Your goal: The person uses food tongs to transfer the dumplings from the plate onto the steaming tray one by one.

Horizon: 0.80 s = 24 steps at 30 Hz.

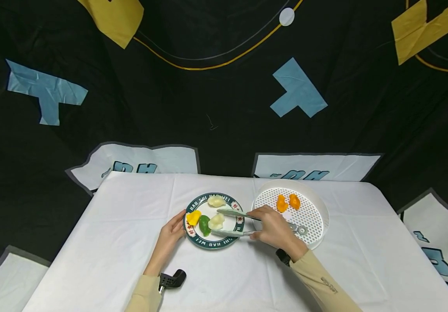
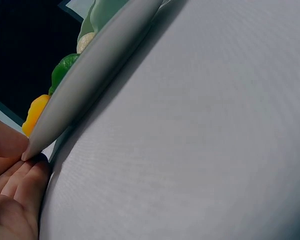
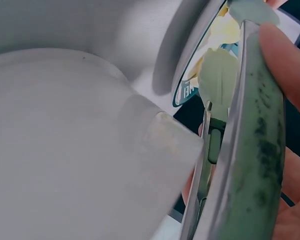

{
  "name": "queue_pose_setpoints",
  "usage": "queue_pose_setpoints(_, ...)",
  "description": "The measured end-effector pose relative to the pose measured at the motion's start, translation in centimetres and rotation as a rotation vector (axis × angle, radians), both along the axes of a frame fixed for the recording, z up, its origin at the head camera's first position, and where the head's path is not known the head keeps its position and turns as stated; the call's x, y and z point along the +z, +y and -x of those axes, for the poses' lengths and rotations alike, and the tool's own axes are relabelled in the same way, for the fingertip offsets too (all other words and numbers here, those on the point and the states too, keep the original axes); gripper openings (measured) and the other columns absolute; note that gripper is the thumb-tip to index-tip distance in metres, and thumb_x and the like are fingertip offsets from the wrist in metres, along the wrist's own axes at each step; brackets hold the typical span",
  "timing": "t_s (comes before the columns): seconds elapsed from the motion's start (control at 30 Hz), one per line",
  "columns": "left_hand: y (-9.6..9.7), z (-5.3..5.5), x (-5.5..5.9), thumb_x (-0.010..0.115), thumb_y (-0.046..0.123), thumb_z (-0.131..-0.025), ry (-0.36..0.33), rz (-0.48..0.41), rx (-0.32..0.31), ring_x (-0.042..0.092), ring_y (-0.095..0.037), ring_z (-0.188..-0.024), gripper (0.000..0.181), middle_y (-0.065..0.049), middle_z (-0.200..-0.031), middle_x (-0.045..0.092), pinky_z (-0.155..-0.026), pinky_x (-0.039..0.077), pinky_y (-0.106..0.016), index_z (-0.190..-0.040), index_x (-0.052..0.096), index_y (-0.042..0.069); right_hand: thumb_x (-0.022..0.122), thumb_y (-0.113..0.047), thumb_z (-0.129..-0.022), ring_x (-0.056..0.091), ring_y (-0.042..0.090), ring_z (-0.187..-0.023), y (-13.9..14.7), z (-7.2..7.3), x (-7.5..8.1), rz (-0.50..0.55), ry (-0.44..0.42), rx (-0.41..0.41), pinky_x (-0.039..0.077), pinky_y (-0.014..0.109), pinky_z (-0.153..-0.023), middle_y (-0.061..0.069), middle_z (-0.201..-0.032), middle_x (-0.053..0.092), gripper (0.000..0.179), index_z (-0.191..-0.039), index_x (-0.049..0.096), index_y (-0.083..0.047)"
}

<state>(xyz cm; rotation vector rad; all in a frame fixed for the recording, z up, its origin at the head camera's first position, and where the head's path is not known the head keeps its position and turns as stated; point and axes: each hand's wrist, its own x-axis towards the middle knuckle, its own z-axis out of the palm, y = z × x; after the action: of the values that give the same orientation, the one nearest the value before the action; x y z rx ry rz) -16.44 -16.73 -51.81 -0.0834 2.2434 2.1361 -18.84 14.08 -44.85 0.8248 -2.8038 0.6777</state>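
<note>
My left hand (image 1: 171, 234) pinches the left rim of a round plate (image 1: 214, 244) with a green lettered border; the left wrist view shows the thumb above the rim and fingers below. On the plate lie a yellow piece (image 1: 194, 217), a green piece (image 1: 204, 225) and two pale yellowish pieces, one far (image 1: 216, 201) and one near (image 1: 216, 221); they look like pepper pieces. My right hand (image 1: 276, 227) grips metal tongs (image 3: 255, 150) with pale green ends. Those ends stand spread over the plate, beside the nearer pale piece; whether they touch it, I cannot tell.
Right of the plate stands a round white tray (image 1: 322, 208) with a perforated bottom, partly beneath my right hand and the tongs. Two orange pieces (image 1: 288, 202) lie in it. A white cloth covers the table (image 1: 130, 225); a black curtain (image 1: 161, 112) hangs behind.
</note>
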Motion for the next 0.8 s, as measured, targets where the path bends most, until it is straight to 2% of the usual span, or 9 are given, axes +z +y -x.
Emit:
queue_pose_setpoints(0.2, 0.0, 0.0, 0.0, 0.048, -0.006, -0.086, 0.007, -0.005, 0.003, 0.036, -0.025, -0.135, 0.062, -0.017, -0.149, 0.034, -0.1, 0.035, -0.015, -0.146, 0.034, 0.0, 0.086, -0.013, -0.059, 0.06, 0.021, -0.097, -0.2, 0.1, -0.2, -0.009, 0.034, 0.026, 0.052, 0.037, -0.086, 0.007, -0.104, 0.069, 0.053, -0.109, 0.072, -0.004)
queue_pose_setpoints(0.43, 0.1, 0.0, 0.0, 0.048, -0.005, -0.088, 0.015, -0.012, 0.0, 0.036, -0.027, -0.135, 0.06, -0.018, -0.149, 0.033, -0.104, 0.035, -0.021, -0.146, 0.034, -0.001, 0.085, -0.013, -0.063, 0.06, 0.018, -0.094, 0.3, -0.1, -0.6, 0.036, 0.068, 0.039, 0.054, 0.035, -0.082, 0.005, -0.103, 0.07, 0.046, -0.107, 0.073, -0.006)
queue_pose_setpoints(0.63, 0.2, 0.0, 0.1, 0.047, -0.007, -0.087, 0.022, -0.022, -0.005, 0.035, -0.028, -0.135, 0.061, -0.02, -0.15, 0.032, -0.103, 0.035, -0.021, -0.146, 0.033, -0.002, 0.083, -0.007, -0.062, 0.061, 0.018, -0.092, 1.2, -0.4, -0.3, 0.107, 0.098, 0.036, 0.054, 0.036, -0.081, 0.004, -0.101, 0.071, 0.044, -0.105, 0.073, -0.006)
queue_pose_setpoints(0.8, 0.1, 0.1, 0.0, 0.048, -0.008, -0.086, 0.02, -0.024, -0.003, 0.036, -0.028, -0.135, 0.061, -0.02, -0.149, 0.033, -0.104, 0.035, -0.022, -0.145, 0.033, -0.002, 0.081, -0.004, -0.062, 0.061, 0.017, -0.09, 1.7, -0.5, 0.0, 0.116, 0.1, 0.027, 0.054, 0.036, -0.079, 0.003, -0.098, 0.071, 0.042, -0.103, 0.073, -0.005)
